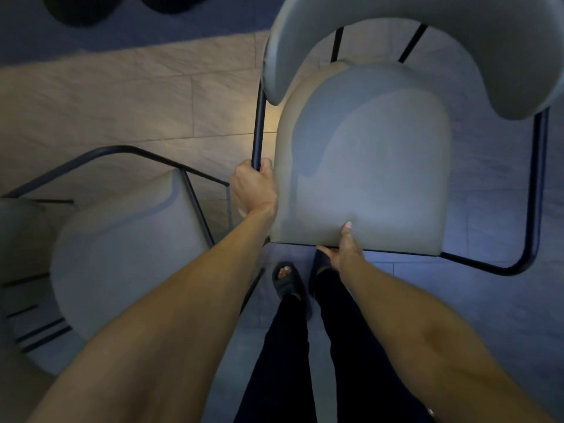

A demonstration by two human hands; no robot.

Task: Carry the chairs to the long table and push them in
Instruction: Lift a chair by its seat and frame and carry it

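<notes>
A grey padded chair (366, 160) is seen directly in front of the person, with its seat turned toward the camera and its curved grey backrest (427, 32) on the far side. Whether its legs touch the floor cannot be told. The seat is carried by a black metal tube frame (259, 117) that runs along both sides and bends around the near right corner. The left hand (254, 190) is closed around the left tube of this frame, just beside the left edge of the seat, with the fingers wrapped tightly on the tube. The right hand (345, 248) holds the near edge of the seat: the thumb (347, 230) is laid on top of the cushion and the other fingers are curled under the edge, so the cushion is pinched between them. A second grey padded chair (122, 254) with the same kind of black frame is placed to the left, near the first one but not touching it, and it is partly covered by the left forearm. Below everything, a floor of pale stone tiles (122, 87) is visible, and a darker blue area lies at the far left. Under the seat edge, legs in dark trousers (274, 361) and a dark open-toe slipper (288, 285) are seen.
</notes>
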